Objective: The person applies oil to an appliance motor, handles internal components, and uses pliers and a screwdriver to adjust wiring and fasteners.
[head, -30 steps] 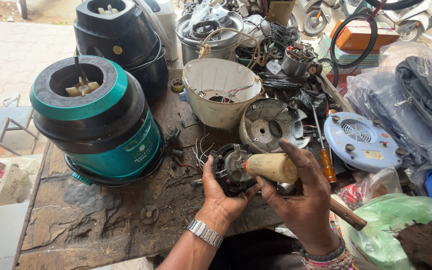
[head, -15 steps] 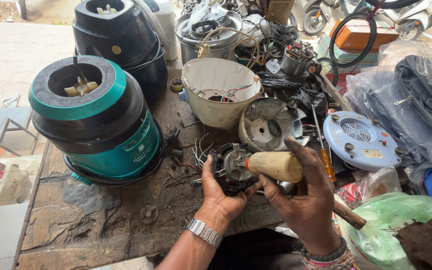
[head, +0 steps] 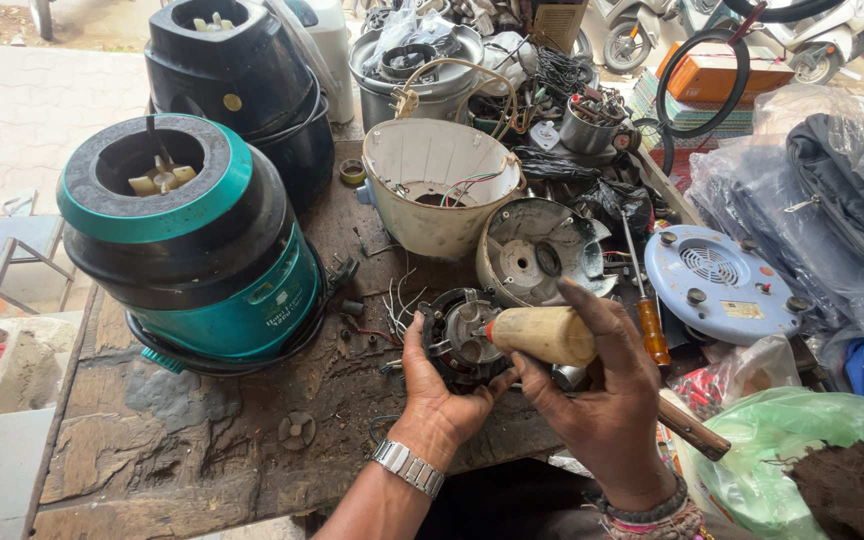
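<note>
Head view, item: small electric motor [head: 460, 335], dark round body w/ metal centre, sat at bench front edge, approx 6 o'clock of the white housing shell [head: 439, 185].
Head view, L hand: left hand [head: 434, 385] cupped the motor from below & its near side; fingers curled partway round the body, thumb up along its 9 o'clock flank. Firm hold, not fully closed. Metal watch [head: 408, 468] on wrist.
Head view, R hand: right hand [head: 607, 405] wrapped round a tool w/ pale wooden handle [head: 544, 334]; fingers closed over handle, tip end pointed to 9 o'clock and met the motor top. Exact contact pt too small to tell.
Head view, change vs 1 s prior: v. little. Both hands kept same grips; tool handle stayed level; motor did not shift on bench. Slight wrist adj. only.
Head view, meaning (est.): work at the motor top seemed ongoing, steady pressure stage, nothing freed or lifted yet.
Head view, surrounds: teal-and-black appliance base [head: 192, 245] at 9 o'clock of motor, near but apart; metal fan plate [head: 537, 250] at 1 o'clock, just beside; orange-handled screwdriver [head: 647, 305] at 3 o'clock; blue round cover [head: 717, 280] farther at 3 o'clock; green bag [head: 802, 440] at 4 o'clock; loose wires [head: 392, 300] at 11 o'clock.
Head view, surface: worn wooden bench [head: 182, 450].
</note>
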